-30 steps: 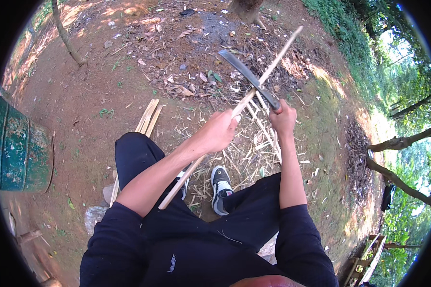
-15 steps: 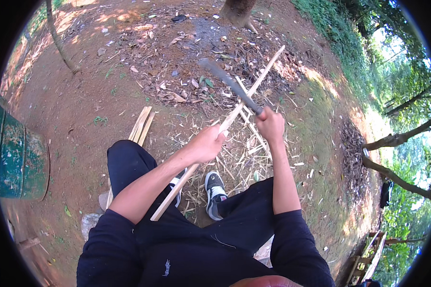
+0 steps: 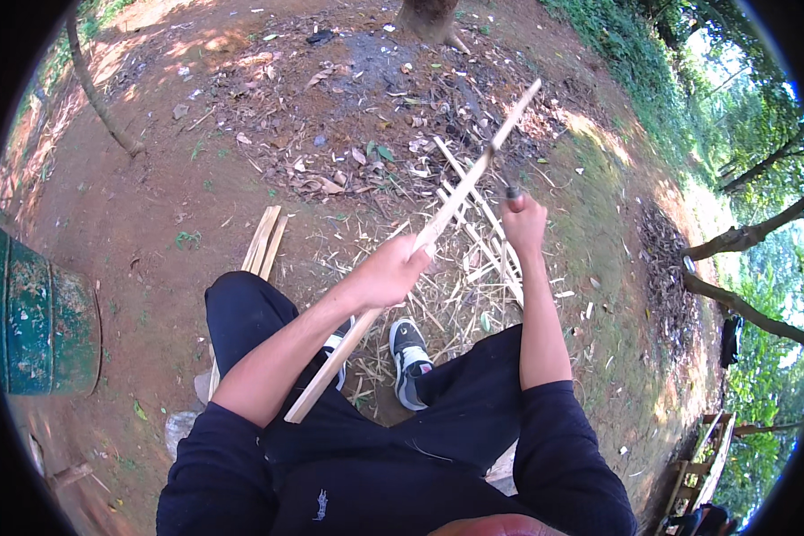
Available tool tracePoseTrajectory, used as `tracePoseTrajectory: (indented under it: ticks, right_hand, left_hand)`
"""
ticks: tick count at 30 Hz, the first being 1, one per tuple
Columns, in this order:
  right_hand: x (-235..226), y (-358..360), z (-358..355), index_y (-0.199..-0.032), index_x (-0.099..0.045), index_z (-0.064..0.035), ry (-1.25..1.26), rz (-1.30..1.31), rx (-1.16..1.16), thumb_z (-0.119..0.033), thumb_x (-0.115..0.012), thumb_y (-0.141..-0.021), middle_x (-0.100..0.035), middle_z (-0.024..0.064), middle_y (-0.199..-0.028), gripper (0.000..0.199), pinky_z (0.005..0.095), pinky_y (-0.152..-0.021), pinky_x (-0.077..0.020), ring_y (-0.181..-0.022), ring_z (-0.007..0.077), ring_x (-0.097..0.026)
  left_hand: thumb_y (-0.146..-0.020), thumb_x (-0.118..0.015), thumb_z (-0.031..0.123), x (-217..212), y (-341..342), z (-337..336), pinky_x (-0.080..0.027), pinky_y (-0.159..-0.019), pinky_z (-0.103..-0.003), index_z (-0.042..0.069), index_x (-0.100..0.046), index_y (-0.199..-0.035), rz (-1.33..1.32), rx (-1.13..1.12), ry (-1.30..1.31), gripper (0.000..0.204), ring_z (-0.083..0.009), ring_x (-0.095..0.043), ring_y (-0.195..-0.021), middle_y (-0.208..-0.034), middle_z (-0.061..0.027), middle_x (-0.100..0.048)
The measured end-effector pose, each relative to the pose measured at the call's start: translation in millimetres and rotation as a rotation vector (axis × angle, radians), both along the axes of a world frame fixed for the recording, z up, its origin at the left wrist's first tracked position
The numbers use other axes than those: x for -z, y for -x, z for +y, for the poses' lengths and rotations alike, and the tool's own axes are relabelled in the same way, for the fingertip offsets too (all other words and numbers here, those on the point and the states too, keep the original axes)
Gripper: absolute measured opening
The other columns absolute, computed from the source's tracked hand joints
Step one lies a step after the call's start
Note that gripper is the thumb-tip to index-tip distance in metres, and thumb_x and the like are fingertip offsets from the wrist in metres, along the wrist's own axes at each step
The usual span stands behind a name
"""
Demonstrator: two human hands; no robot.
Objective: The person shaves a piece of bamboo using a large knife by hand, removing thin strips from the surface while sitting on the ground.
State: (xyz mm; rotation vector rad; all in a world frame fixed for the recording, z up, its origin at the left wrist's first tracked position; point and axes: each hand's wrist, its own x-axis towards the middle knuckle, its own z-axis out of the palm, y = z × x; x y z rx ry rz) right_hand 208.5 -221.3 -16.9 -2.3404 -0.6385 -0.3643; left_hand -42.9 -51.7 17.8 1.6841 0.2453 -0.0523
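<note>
My left hand (image 3: 387, 271) is wrapped round a long, pale wooden strip (image 3: 460, 192). The strip slants from over my lap up to the far right. In my right hand (image 3: 525, 223), closed round its handle, is a machete (image 3: 513, 193). Its dark blade is seen nearly edge-on and blurred, and it meets or crosses the strip's far half; whether it touches cannot be told. Beneath, several thin strips (image 3: 479, 207) lie crossed on the ground among scattered shavings (image 3: 448, 302).
More strips (image 3: 263, 243) lie beside my left knee. A green metal drum (image 3: 49, 326) stands at the far left. Ahead are leaf litter (image 3: 330, 161) and a tree trunk (image 3: 429, 20). My shoe (image 3: 409, 362) rests among the shavings. Branches (image 3: 750, 237) reach in from the right.
The machete has swung from lying broadly across the strip, tip to the left, to pointing away nearly edge-on. My right hand has shifted slightly right; my left keeps its hold.
</note>
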Motion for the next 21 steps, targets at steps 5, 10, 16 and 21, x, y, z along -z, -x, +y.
tracePoseTrajectory:
  ticks: [5,10,16,21]
  right_hand:
    - [6,49,16,-0.065,-0.053,-0.0031,-0.054,-0.213,-0.389,-0.008,-0.069,-0.074,-0.052,0.0145,-0.052,0.02,0.0379,-0.049,-0.0434,-0.047,0.0299,-0.056]
    - [-1,79,37,-0.069,-0.055,-0.0063,-0.072,-0.222,-0.449,-0.01,-0.068,-0.069,-0.057,0.0133,-0.055,0.013,0.0421,-0.049,-0.0467,-0.05,0.0331,-0.06]
    - [-4,65,37,-0.068,-0.051,-0.0065,-0.136,-0.328,-0.467,-0.008,-0.066,-0.067,-0.057,0.015,-0.059,0.015,0.0426,-0.05,-0.0474,-0.054,0.0347,-0.06]
    - [5,52,33,-0.067,-0.048,-0.0075,-0.067,-0.384,-0.342,-0.009,-0.063,-0.068,-0.056,0.0143,-0.059,0.015,0.0429,-0.049,-0.0461,-0.053,0.0348,-0.059]
  left_hand:
    - [-0.107,-0.038,0.028,-3,-7,13,-0.026,-0.031,-0.019,0.008,-0.045,-0.099,-0.01,0.05,0.63,0.023,-0.0015,-0.03,-0.038,-0.06,0.0062,-0.036]
    - [-0.108,-0.026,0.035,10,-8,29,-0.025,-0.023,-0.016,0.006,-0.042,-0.101,-0.043,0.241,1.385,0.034,-0.0027,-0.03,-0.032,-0.059,0.0032,-0.034]
    - [-0.109,-0.023,0.033,9,1,20,-0.025,-0.022,-0.017,0.005,-0.037,-0.099,-0.079,0.42,1.706,0.033,-0.0022,-0.033,-0.032,-0.059,0.0007,-0.033]
    - [-0.109,-0.024,0.031,5,-1,21,-0.025,-0.022,-0.017,0.005,-0.036,-0.098,-0.127,0.356,1.756,0.031,-0.0021,-0.032,-0.032,-0.059,0.0011,-0.033]
